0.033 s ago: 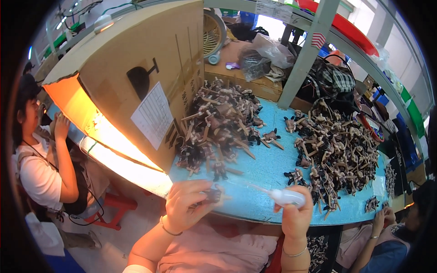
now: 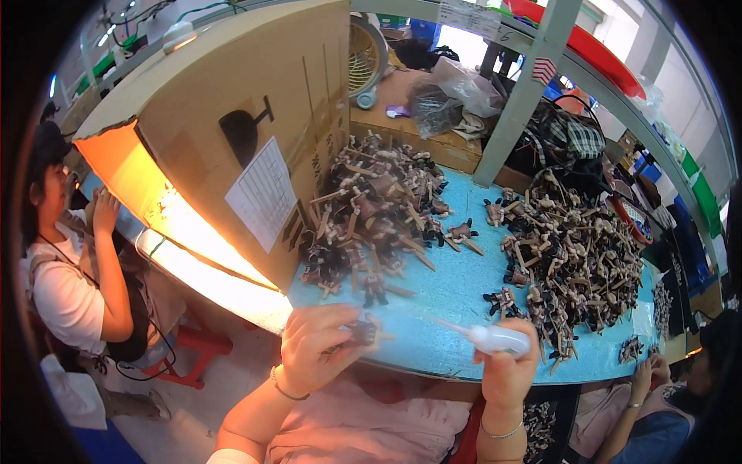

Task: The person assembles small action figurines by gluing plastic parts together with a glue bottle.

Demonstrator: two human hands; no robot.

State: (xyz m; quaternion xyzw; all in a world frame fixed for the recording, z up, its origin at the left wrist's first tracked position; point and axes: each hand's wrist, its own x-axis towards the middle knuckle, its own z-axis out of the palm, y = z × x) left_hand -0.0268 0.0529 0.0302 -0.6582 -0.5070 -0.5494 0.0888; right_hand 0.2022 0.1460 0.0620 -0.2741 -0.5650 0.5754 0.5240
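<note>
My left hand pinches a small toy figure at the table's near edge; the figure looks blurred and partly hidden by my fingers. In my right hand is a white squeeze bottle, tilted, its thin nozzle pointing left toward the figure but apart from it. Beyond my left hand spreads a pile of similar brown and black figures, with flat tan pieces sticking out. A second heap of figures lies on the right of the blue tabletop.
A tall cardboard box stands at the left, brightly lit inside. Behind are a fan, plastic bags and a grey metal post. One person sits at the left, another at the right.
My right hand has shifted slightly right with the squeeze bottle, widening the distance to the figure. My left hand stays almost still.
</note>
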